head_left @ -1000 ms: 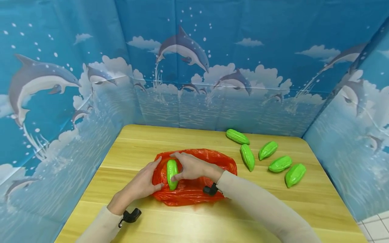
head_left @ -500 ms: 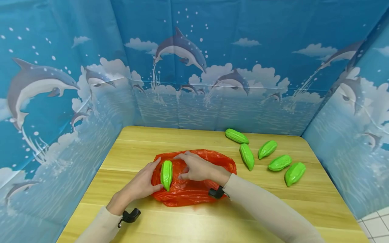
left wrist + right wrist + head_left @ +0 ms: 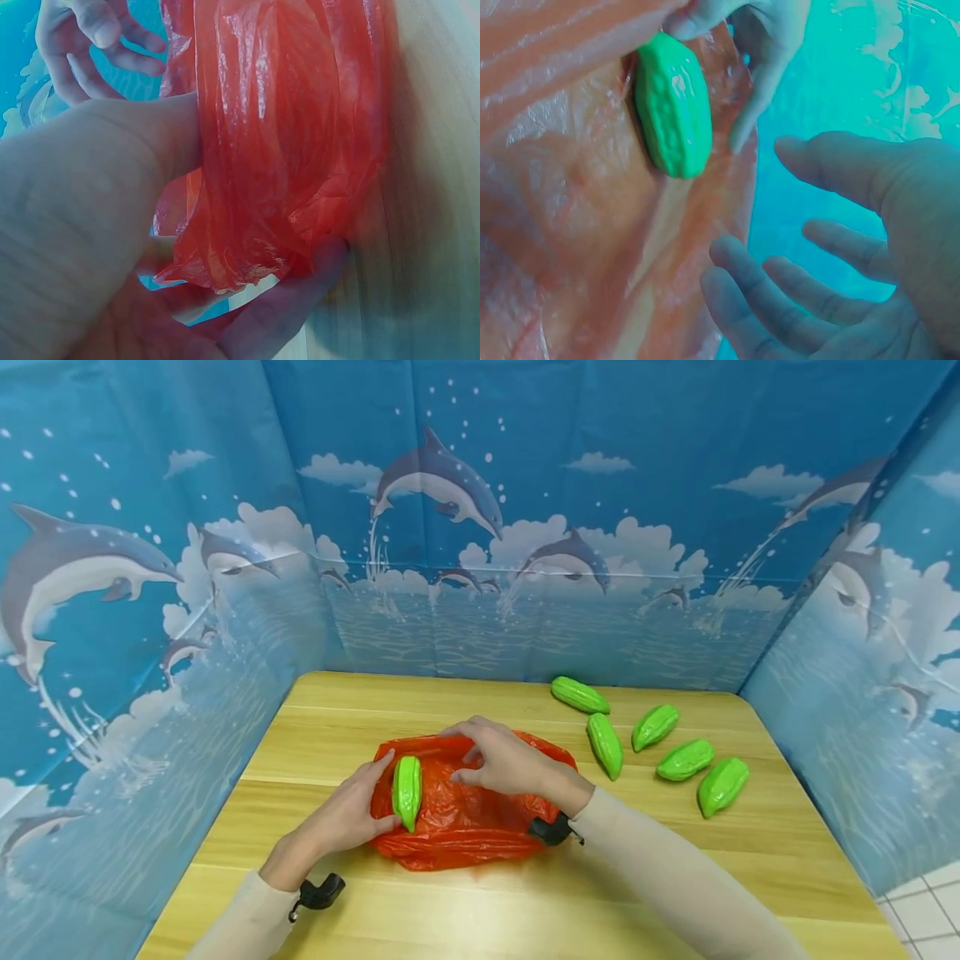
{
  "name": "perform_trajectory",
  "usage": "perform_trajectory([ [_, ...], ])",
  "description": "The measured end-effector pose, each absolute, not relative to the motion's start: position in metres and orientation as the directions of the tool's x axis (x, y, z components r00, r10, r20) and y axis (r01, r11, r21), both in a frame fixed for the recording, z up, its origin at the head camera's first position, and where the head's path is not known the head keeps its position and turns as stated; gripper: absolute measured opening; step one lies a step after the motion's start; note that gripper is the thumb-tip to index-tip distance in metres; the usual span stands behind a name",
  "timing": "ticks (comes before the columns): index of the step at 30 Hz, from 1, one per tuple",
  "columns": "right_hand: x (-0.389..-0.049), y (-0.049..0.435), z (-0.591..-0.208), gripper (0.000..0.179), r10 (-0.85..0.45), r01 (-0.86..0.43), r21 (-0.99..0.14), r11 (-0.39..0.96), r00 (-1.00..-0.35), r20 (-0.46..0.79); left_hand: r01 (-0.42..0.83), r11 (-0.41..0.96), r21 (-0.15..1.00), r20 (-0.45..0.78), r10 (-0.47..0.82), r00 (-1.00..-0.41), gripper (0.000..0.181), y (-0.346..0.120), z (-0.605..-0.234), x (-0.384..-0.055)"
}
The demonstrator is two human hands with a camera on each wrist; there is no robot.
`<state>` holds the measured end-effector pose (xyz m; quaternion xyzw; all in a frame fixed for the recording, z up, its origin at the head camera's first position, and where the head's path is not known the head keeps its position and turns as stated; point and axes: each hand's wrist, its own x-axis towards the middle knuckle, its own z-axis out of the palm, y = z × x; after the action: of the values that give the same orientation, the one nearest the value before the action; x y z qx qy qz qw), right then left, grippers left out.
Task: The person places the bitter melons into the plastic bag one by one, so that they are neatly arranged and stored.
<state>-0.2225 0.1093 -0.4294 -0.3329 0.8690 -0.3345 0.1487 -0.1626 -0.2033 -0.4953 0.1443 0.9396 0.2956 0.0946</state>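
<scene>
A bright green, ribbed bitter melon [image 3: 407, 793] lies at the left end of a wide-mouthed red plastic bag [image 3: 468, 847]. My left hand [image 3: 341, 810] holds the bag's left end, fingers and thumb spread around it. In the left wrist view the thumb goes behind the red film [image 3: 262, 142] while the fingers curve below it. My right hand [image 3: 502, 762] hovers over the bag's middle, its fingers loosely spread and holding nothing. The right wrist view shows the bumpy melon [image 3: 673, 109] resting on the bag's inner side, well apart from my right fingers [image 3: 780, 307].
Several more green bitter melons [image 3: 685, 760] lie scattered on the right part of the wooden table [image 3: 315, 718]. A dolphin-print curtain [image 3: 450, 635] encloses the back and both sides. White floor tiles [image 3: 926, 910] show at the lower right.
My right hand has let go of the bitter melon and drawn back to the right. The melon has shifted left, close to my left hand, which has stayed at the bag's end.
</scene>
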Motion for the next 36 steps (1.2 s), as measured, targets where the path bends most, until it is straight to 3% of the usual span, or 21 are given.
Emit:
perform_trajectory([
  [21, -0.242, 0.166, -0.41, 0.059, -0.581, -0.463, -0.653, 0.599, -0.813, 0.043, 0.217, 0.79, 0.573, -0.098, 0.328, -0.939, 0.113, -0.204, -0.498, -0.16],
  [36, -0.273, 0.206, -0.425, 0.053, -0.481, -0.454, -0.625, 0.635, -0.865, 0.14, 0.232, 0.784, 0.576, -0.084, 0.339, -0.937, 0.114, -0.203, -0.496, -0.16],
])
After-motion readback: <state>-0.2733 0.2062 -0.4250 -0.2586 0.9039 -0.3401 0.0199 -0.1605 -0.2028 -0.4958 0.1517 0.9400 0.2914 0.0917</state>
